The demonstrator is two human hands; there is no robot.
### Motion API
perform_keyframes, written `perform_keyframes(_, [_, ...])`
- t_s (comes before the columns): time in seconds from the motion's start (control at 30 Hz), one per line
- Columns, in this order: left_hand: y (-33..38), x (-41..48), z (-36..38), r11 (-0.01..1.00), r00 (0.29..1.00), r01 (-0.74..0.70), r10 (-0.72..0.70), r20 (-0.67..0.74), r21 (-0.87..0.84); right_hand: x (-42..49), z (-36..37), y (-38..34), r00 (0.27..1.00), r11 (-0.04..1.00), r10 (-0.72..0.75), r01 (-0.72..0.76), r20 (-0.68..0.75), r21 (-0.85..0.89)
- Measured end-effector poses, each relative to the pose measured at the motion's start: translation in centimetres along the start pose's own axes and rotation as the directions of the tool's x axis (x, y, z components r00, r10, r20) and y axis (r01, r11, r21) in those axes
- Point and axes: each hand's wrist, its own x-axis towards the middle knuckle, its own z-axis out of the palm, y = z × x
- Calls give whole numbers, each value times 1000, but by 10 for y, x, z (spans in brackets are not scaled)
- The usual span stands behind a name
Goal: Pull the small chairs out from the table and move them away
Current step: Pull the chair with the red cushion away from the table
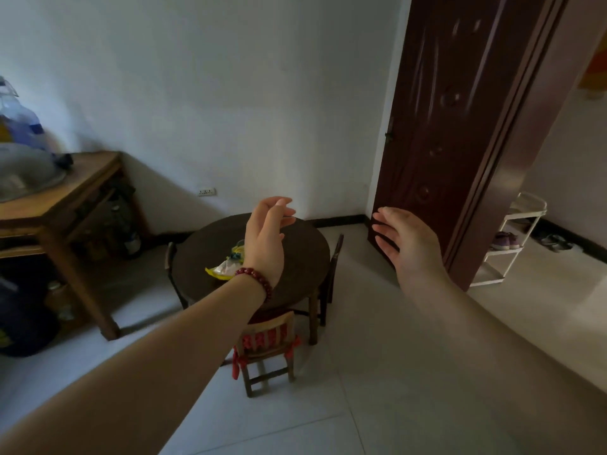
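Note:
A small round dark table (295, 257) stands near the far wall. A small wooden chair (267, 349) with red cushion ties is tucked under its near edge, back toward me. A dark chair (333, 267) sits at the table's right side and another dark chair (170, 257) at its left. My left hand (266, 238), with a red bead bracelet on the wrist, hovers above the table with relaxed fingers, holding nothing. My right hand (404, 241) is raised to the right of the table, fingers straight, also empty. Neither hand touches a chair.
A yellow and white packet (225, 269) lies on the round table. A larger wooden table (65, 205) with a metal basin (26, 175) stands at left, bags beneath it. A dark brown door (453, 126) is at right, with a white shoe rack (512, 241) beyond. The floor is pale tile.

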Motion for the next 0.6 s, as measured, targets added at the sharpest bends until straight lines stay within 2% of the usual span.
perform_keyframes(0.3, [-46,84,87,1000,988,-16,20,-155,24,147,-30,10,988,996,80,-76,134,-39])
perform_keyframes(0.6, [-80,152,75,996,963,-23,46,-266,89,233,14,71,949,986,161,-165,272,-8])
